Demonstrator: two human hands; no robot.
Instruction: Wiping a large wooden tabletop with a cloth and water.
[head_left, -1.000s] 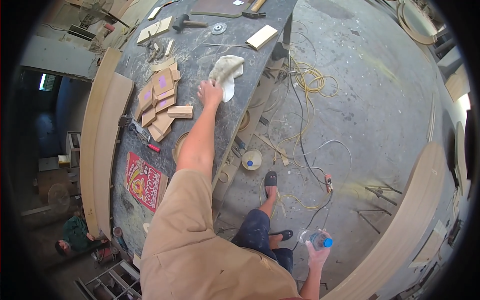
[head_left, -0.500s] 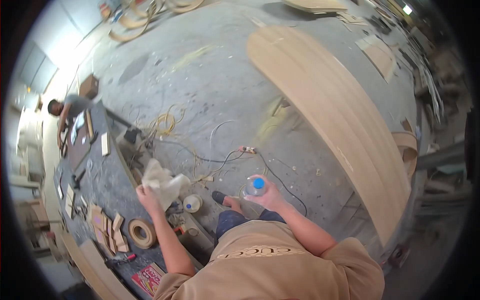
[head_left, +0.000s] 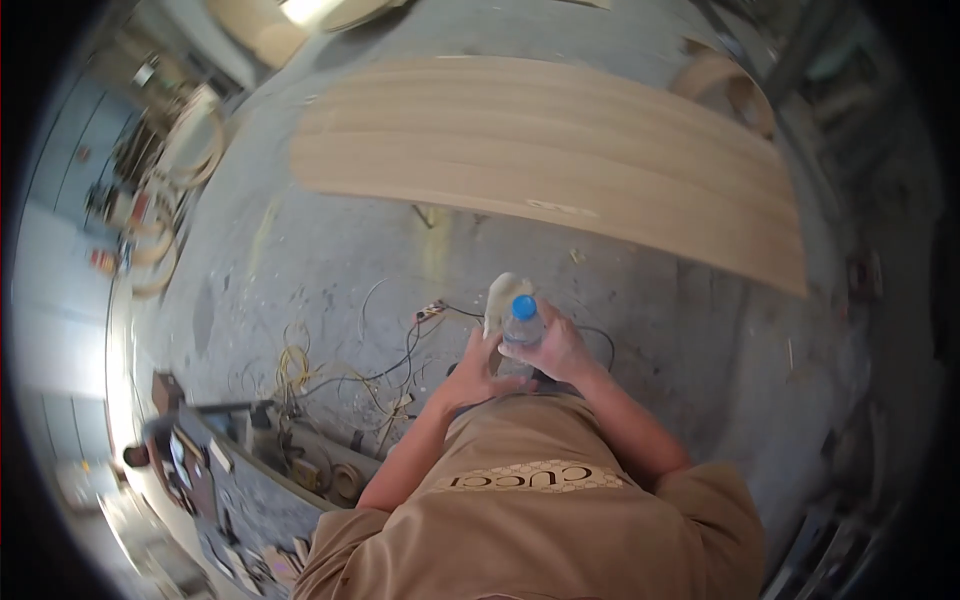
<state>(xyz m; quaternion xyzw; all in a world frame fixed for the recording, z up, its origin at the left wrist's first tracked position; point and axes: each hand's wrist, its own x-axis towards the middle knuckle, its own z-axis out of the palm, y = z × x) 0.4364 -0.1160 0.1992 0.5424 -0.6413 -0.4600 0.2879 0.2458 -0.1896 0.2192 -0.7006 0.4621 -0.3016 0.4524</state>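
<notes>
My right hand (head_left: 562, 352) is closed round a clear plastic bottle (head_left: 522, 330) with a blue cap, held upright in front of my waist. Close beside it, my left hand (head_left: 474, 372) has its fingers bent round a crumpled off-white cloth (head_left: 507, 290). That cloth stands up beyond my left fingertips, partly behind the bottle. Some of the left fingers are hidden by the cloth and the bottle.
A long, curved-ended wooden panel (head_left: 520, 150) lies raised ahead of me. Cables (head_left: 385, 370) and a power strip (head_left: 430, 311) lie on the floor. To the left, a cluttered workbench (head_left: 250, 480) has another person (head_left: 150, 450) at its far end.
My view has turned right, so the panel now spans ahead and the workbench sits lower left. My left hand has brought the cloth from the bench side to the bottle in my right hand.
</notes>
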